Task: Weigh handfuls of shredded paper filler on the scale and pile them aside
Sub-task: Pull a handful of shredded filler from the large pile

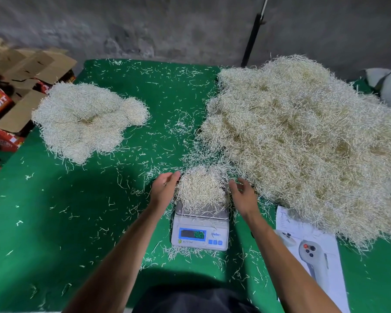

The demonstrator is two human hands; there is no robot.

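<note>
Head view: fuzzy, cream-coloured handful [201, 190] of thin crinkled paper strips, heaped in a loose dome on the scale [200, 231], a white plastic box with a dull metal pan and blue-framed display. Left hand [165, 188] spread, fingers relaxed, touching the handful's left edge. Right hand [243, 195] spread too, fingers loosely bent, just beside its right edge. Beyond the right hand, a big straw-like mound [303, 141], matted and ragged. Well past the left hand, a smaller, paler pile [86, 118]. Green felt-like worktop [54, 222] flecked with stray shreds. Printed sheet [312, 256] near the right forearm.
</note>
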